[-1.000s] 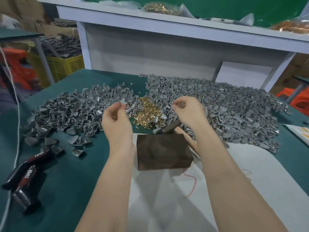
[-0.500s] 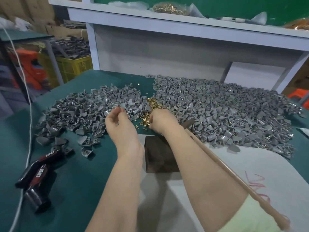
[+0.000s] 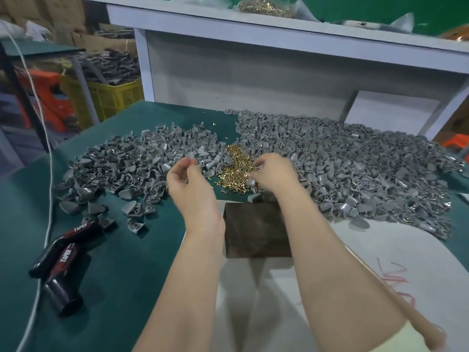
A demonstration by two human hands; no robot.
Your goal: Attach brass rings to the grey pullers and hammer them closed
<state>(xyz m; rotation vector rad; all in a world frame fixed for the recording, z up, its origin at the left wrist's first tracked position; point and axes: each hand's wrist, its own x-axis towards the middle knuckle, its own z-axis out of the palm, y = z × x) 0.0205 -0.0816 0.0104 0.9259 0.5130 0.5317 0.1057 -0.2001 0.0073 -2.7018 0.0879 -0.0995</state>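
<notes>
Two heaps of grey pullers lie on the green table, one to the left [image 3: 127,168] and a larger one to the right [image 3: 355,168]. Between them is a small pile of brass rings [image 3: 236,168]. My left hand [image 3: 189,184] hovers at the left heap's edge, its fingertips pinching a grey puller [image 3: 190,155]. My right hand [image 3: 274,174] reaches its fingertips into the brass pile while gripping a hammer, whose wooden handle [image 3: 416,323] runs back under my forearm. A dark wooden block [image 3: 253,229] stands just below both hands.
A black tool marked TAPER [image 3: 66,250] lies at the left with a white cable [image 3: 48,174] beside it. A white sheet [image 3: 380,250] covers the table's near right. A white shelf [image 3: 279,29] holding a bag of brass parts rises behind; a yellow crate [image 3: 111,95] stands far left.
My right hand dropped from above the block to the brass pile, carrying the hammer along. My left hand stayed raised with its puller.
</notes>
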